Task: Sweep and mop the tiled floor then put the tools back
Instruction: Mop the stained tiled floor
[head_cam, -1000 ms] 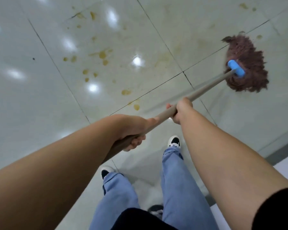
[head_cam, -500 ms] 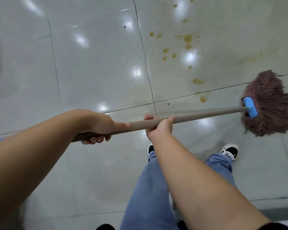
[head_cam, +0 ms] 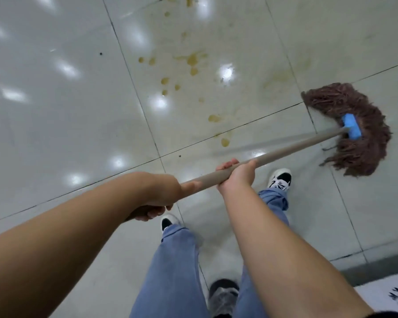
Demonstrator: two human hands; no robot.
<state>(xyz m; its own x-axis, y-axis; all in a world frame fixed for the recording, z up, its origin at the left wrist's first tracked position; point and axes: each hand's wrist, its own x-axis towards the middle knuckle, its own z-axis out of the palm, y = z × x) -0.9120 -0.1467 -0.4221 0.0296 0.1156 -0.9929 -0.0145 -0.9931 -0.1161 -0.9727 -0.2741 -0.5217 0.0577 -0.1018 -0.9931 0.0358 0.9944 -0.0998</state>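
A mop with a brown string head [head_cam: 354, 125], a blue clamp [head_cam: 351, 125] and a tan wooden handle [head_cam: 292, 149] lies pressed on the glossy white tiled floor [head_cam: 55, 134] at the right. My left hand [head_cam: 161, 193] grips the near end of the handle. My right hand [head_cam: 236, 174] grips the handle further along, fingers curled over it. Yellow-brown spill spots [head_cam: 192, 61] dot the tiles left of the mop head, the nearest spot [head_cam: 225, 141] just above the handle.
My legs in blue jeans and black-and-white shoes [head_cam: 279, 179] stand below the handle. A dark grey strip [head_cam: 381, 267] and a white patterned mat [head_cam: 391, 299] border the tiles at the bottom right. Small dark specks [head_cam: 101, 53] lie on the tiles.
The mop head has swung across the floor, its strings now fanned in an arc at the right. Both hands kept their grip on the handle, and my feet shifted.
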